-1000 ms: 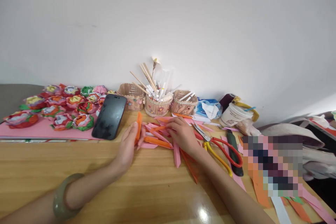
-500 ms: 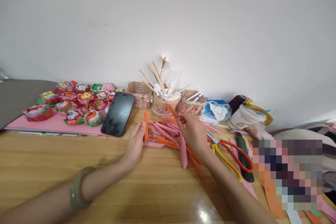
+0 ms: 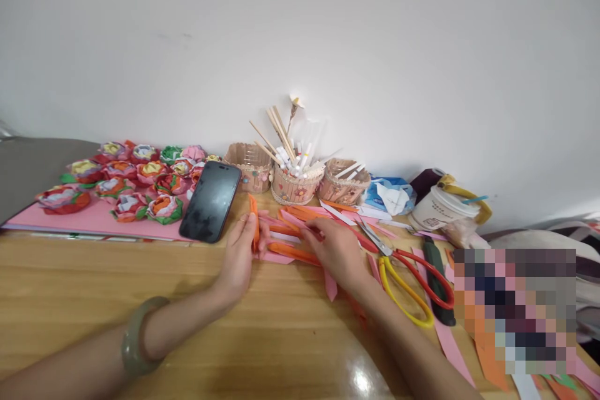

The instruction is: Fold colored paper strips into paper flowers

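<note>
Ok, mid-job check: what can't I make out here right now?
All in the head view:
- The fingertips of the right hand: hidden by the hand itself, so its grip is unclear.
- Part of the orange paper strip: covered by the left hand.
- Whatever lies behind the pixelated patch.
- Print on the white cup: too small and blurred.
- The rest of the right forearm: cut off by the bottom edge.

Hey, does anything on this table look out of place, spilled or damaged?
I see nothing spilled or damaged. The paper strips lie in a loose, crisscrossed heap around the fingertips of the right hand, and the scissors beside it have their handles spread, so it looks untidy. The pixelated area can't be judged.
</note>
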A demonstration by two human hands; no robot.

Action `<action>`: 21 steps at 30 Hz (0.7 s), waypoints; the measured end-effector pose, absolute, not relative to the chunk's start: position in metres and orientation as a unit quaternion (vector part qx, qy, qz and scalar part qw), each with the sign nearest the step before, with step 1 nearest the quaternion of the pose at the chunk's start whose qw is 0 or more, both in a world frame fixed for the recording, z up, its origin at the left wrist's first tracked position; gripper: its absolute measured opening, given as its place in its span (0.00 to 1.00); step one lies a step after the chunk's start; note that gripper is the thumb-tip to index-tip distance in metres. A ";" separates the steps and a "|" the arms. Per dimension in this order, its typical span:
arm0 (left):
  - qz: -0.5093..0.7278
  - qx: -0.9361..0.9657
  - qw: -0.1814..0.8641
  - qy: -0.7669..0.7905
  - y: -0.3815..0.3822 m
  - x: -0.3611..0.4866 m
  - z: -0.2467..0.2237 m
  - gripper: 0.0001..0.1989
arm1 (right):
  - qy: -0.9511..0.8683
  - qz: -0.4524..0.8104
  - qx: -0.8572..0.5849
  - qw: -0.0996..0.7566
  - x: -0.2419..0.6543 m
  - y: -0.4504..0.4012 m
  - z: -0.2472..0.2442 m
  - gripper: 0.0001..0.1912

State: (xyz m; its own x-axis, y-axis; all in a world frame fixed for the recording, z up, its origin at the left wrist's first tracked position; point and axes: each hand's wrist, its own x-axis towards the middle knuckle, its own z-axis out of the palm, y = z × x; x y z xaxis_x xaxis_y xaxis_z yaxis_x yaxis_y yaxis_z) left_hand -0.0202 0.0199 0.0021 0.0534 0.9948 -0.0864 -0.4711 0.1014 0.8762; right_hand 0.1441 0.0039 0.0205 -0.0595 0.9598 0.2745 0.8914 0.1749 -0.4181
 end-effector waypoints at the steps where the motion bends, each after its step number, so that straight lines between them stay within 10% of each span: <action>1: 0.572 0.346 0.638 0.382 0.020 -0.020 0.002 0.16 | -0.715 0.092 -0.631 0.286 0.145 0.004 0.022 0.09; 9: 0.546 0.361 0.643 0.398 0.017 -0.018 0.003 0.16 | -0.658 0.146 -0.603 0.427 0.154 0.005 0.018 0.12; 21: 0.540 0.337 0.657 0.403 0.020 -0.019 0.002 0.16 | -0.752 0.000 -0.630 0.196 0.154 0.007 0.008 0.11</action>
State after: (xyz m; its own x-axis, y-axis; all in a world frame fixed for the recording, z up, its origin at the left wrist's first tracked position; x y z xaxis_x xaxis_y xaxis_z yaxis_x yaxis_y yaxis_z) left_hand -0.0186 0.0198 0.0018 0.0919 0.9820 -0.1650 -0.4383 0.1887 0.8788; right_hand 0.1536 0.0071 0.0079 -0.1301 0.9465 0.2951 0.9469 0.2069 -0.2461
